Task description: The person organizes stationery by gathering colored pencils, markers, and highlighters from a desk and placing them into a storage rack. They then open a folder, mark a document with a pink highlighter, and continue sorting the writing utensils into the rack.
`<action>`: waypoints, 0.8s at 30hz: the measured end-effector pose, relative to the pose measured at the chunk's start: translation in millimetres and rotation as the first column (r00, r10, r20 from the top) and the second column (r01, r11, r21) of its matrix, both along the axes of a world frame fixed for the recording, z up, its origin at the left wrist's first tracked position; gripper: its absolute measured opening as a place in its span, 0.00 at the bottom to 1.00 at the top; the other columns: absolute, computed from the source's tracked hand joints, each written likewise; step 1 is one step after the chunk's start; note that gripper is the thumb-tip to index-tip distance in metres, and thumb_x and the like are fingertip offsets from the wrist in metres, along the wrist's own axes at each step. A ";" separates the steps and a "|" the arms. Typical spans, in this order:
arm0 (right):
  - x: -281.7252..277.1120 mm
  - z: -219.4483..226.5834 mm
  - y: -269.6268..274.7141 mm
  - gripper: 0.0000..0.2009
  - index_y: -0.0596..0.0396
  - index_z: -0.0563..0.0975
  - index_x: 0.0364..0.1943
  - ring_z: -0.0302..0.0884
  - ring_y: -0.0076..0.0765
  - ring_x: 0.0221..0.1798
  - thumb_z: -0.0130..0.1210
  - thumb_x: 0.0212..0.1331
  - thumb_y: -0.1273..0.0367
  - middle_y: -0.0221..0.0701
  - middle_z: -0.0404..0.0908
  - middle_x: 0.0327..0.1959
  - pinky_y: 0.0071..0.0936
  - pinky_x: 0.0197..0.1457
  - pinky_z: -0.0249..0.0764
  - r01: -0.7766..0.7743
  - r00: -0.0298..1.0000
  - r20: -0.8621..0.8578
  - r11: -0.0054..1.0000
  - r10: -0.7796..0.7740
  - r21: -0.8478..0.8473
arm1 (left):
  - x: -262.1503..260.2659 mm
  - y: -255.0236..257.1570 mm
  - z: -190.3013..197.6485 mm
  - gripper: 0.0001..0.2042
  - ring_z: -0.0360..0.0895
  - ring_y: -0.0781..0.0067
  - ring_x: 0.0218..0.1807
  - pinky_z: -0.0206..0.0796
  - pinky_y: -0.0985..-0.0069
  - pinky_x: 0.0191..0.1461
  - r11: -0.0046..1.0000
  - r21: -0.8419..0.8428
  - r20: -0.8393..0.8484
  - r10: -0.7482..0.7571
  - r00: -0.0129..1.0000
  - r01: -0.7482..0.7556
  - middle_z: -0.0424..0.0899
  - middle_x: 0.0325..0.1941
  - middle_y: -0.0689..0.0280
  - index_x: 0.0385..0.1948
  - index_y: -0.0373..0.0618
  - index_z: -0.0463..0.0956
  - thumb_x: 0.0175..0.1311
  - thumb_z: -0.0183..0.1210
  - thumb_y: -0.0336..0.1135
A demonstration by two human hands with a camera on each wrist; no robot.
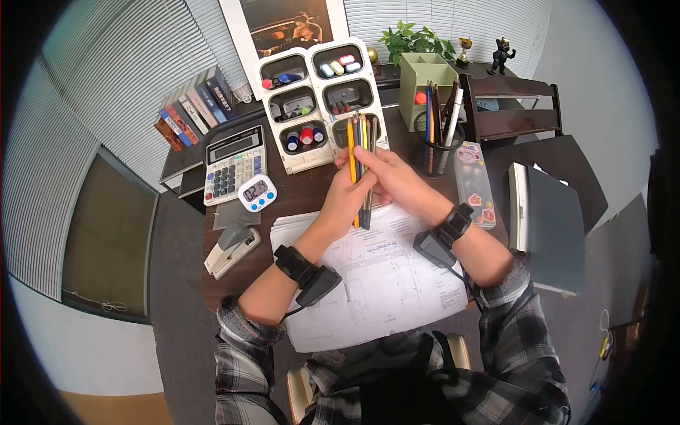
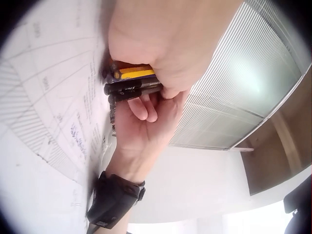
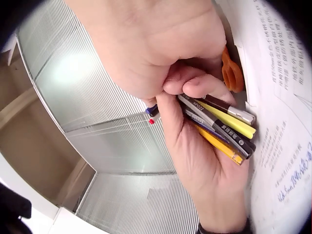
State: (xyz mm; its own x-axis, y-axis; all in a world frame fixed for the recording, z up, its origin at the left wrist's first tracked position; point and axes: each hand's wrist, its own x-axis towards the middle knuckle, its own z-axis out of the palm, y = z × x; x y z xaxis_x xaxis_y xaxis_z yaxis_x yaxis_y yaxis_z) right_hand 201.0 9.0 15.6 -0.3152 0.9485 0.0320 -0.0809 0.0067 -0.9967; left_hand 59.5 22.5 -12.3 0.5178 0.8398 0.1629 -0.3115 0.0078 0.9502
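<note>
A bundle of pencils (image 1: 352, 145) stands nearly upright between both hands, over the printed sheets (image 1: 354, 297). My left hand (image 1: 345, 197) grips it from the left, and my right hand (image 1: 407, 185) wraps round it from the right, the two hands overlapping. In the right wrist view the lower ends fan out below the fingers: a yellow pencil (image 3: 222, 146), a black-ended grey pencil (image 3: 226, 131) and a lime one (image 3: 234, 122) among several. Dark ends (image 2: 129, 90) sit close over the paper in the left wrist view. The palms hide the bundle's middle.
Behind the hands stands a white organizer (image 1: 322, 142) with markers and erasers. A mesh pen cup (image 1: 439, 145) and a sticker-covered case (image 1: 474, 184) are at right. Left lie a calculator (image 1: 234, 166), a timer (image 1: 257, 193) and a stapler (image 1: 234, 248). An orange looped handle (image 3: 232, 73) lies near the paper.
</note>
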 end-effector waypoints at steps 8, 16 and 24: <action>5.8 -0.9 4.5 0.26 0.58 0.77 0.55 0.57 0.13 0.11 0.35 0.77 0.50 0.25 0.82 0.33 0.14 0.12 0.57 -0.072 0.985 -0.161 0.995 0.060 -0.069 | -4.0 -0.8 4.3 0.11 0.84 0.70 0.33 0.80 0.75 0.36 0.990 -0.127 0.050 -0.060 0.997 0.066 0.81 0.36 0.59 0.47 0.37 0.70 0.73 0.53 0.35; 4.1 1.8 3.1 0.23 0.56 0.76 0.43 0.53 0.13 0.12 0.38 0.76 0.51 0.18 0.67 0.19 0.16 0.13 0.53 0.035 0.982 -0.177 0.988 -0.062 -0.148 | -1.9 -5.8 8.9 0.11 0.83 0.71 0.37 0.80 0.74 0.38 0.981 -0.188 0.078 -0.023 0.997 0.037 0.80 0.40 0.62 0.50 0.39 0.69 0.74 0.52 0.35; 9.6 -6.3 8.8 0.21 0.55 0.75 0.41 0.53 0.11 0.14 0.43 0.75 0.51 0.16 0.65 0.19 0.15 0.14 0.50 0.050 0.981 -0.182 0.992 -0.070 -0.113 | -1.2 -4.6 7.7 0.14 0.84 0.67 0.41 0.82 0.69 0.45 0.982 -0.187 0.098 0.001 0.995 0.017 0.81 0.43 0.59 0.55 0.37 0.68 0.75 0.51 0.34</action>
State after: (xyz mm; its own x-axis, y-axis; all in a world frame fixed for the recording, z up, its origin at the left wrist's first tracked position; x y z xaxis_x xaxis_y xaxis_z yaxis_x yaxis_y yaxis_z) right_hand 210.6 17.8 9.3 -0.2557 0.9666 -0.0187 -0.2673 -0.0893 -0.9595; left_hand 58.3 17.9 -4.6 0.5142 0.8560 0.0535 -0.4018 0.1854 0.8968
